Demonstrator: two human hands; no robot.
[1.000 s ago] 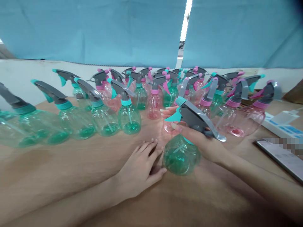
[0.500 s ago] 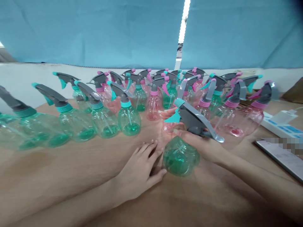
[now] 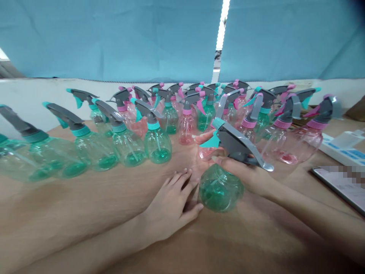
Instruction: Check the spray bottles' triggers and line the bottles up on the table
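Between thumb and fingers, my right hand (image 3: pixel 245 173) grips the neck of a green spray bottle (image 3: pixel 221 192). The bottle has a grey head with a turquoise nozzle and trigger, and is tilted, its nozzle toward the upper left. Part of its neck is hidden by the hand. Flat on the wooden table lies my left hand (image 3: pixel 173 207), fingers stretched out, just left of that bottle and holding nothing. Close beyond the hands stand another green spray bottle (image 3: pixel 157 146) and a pink spray bottle (image 3: pixel 186 127).
Several green spray bottles (image 3: pixel 95 154) line the left side, and several pink spray bottles (image 3: pixel 303 142) stand to the right, with mixed ones behind. A phone (image 3: pixel 339 186) and a white power strip (image 3: pixel 343 148) lie at the right. Blue cloth (image 3: pixel 128 42) hangs at the back.
The whole view has shifted slightly, so things appear a little further right. Both hands keep their poses, and the green spray bottle stays in my right hand.
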